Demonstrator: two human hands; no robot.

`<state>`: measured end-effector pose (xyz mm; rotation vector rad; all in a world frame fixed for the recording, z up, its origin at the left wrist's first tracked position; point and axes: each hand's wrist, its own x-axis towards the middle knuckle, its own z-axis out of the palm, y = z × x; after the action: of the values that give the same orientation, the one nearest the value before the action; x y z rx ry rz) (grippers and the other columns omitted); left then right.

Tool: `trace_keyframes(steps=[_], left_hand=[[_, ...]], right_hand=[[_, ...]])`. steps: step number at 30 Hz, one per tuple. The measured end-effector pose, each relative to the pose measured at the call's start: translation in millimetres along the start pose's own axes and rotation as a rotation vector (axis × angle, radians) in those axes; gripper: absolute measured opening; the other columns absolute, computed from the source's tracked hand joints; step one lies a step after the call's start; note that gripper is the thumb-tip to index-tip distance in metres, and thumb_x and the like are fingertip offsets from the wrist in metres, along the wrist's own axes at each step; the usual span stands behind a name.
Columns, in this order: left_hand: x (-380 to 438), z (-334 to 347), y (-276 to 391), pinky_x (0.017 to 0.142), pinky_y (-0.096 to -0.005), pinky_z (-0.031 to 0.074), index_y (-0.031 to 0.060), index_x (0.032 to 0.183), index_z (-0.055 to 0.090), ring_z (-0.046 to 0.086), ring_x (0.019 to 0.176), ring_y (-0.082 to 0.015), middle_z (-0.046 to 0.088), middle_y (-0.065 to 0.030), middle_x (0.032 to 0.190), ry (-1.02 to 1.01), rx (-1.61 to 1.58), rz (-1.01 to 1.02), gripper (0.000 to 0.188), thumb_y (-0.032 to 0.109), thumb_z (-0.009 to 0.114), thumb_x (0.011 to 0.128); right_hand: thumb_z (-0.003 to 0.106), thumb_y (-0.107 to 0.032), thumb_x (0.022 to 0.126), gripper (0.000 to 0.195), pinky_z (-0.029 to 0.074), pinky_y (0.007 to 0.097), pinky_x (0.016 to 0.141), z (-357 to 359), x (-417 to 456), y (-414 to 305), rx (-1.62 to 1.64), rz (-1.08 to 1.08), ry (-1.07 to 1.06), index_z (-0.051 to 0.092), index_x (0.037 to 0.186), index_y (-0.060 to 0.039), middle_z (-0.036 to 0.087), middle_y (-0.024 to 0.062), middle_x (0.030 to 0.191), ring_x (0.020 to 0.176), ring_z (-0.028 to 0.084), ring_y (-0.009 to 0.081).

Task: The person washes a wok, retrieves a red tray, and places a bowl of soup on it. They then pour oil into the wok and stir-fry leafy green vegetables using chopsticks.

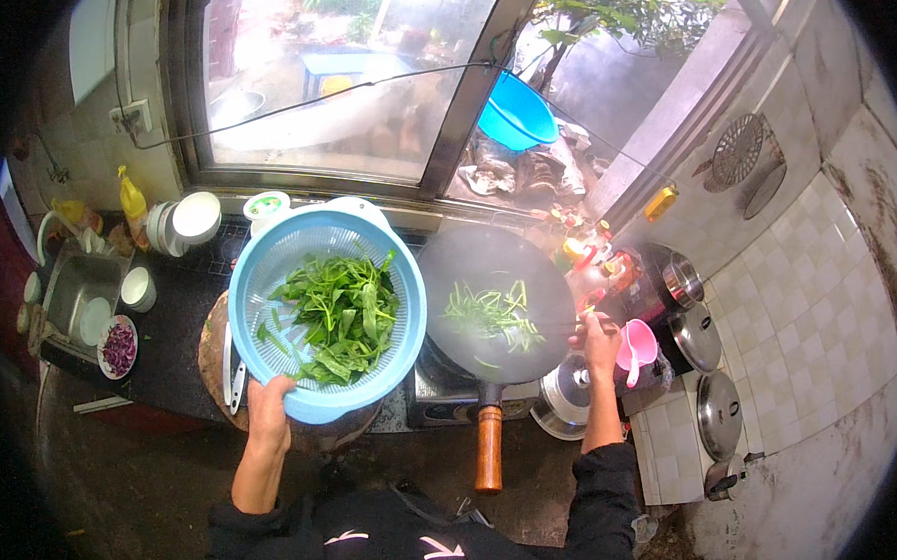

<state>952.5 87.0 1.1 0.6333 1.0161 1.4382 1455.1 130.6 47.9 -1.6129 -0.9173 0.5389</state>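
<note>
My left hand (pixel 269 407) grips the near rim of a light blue plastic colander (pixel 250 346), tilted a little above a round wooden chopping board (pixel 209 345). Leafy greens (pixel 342 313) lie in the colander. To its right a dark wok (pixel 449 265) with a wooden handle (pixel 490 447) stands on the stove (pixel 443 407); cut green stems (pixel 492 312) lie in it and steam rises. My right hand (pixel 596 333) is at the wok's right edge, fingers bent together; whether it holds something is unclear. A pink plastic ladle (pixel 637 344) is just right of it.
Two knives (pixel 235 379) lie at the board's left. Further left are a plate of chopped purple vegetable (pixel 117 347), white bowls (pixel 196 216) and a metal sink (pixel 80 283). Seasoning bottles (pixel 592 256) crowd behind my right hand. A glass lid (pixel 563 398) and steel lids (pixel 719 412) are at the right.
</note>
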Motion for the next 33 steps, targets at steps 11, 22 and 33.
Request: trace_keyframes(steps=[11,22,33], left_hand=[[-18.9,15.2,4.5,0.087,-0.0319,0.046,-0.0084,0.119,0.045,0.057,0.097,-0.0222,0.057,-0.0122,0.109,0.065,0.033,0.060,0.048,0.001,0.048,0.072],[-19.7,34.2,13.2,0.084,-0.0316,0.043,-0.0071,0.114,0.049,0.055,0.092,-0.0206,0.056,-0.0115,0.104,0.074,0.070,0.149,0.044,0.001,0.049,0.071],[68.2,136.9,9.8,0.079,-0.0398,0.048,-0.0015,0.121,0.041,0.062,0.088,-0.0353,0.060,-0.0256,0.096,0.066,0.667,0.382,0.051,0.008,0.053,0.072]], right_hand=[[0.058,-0.021,0.089,0.025,0.052,0.0286,0.059,102.8,-3.5,1.3,0.183,-0.007,-0.520,0.067,0.094,0.0015,0.065,0.0071,0.078,0.070,0.065,0.0159],[0.059,-0.024,0.091,0.028,0.048,0.0291,0.082,42.8,-14.8,10.2,-0.266,-0.344,-0.564,0.066,0.105,-0.0015,0.066,0.0074,0.098,0.088,0.061,0.0149],[0.057,-0.021,0.091,0.025,0.052,0.0275,0.060,1.5,-17.2,11.5,0.040,-0.081,-0.322,0.065,0.099,0.0017,0.066,0.0080,0.085,0.067,0.065,0.0172]])
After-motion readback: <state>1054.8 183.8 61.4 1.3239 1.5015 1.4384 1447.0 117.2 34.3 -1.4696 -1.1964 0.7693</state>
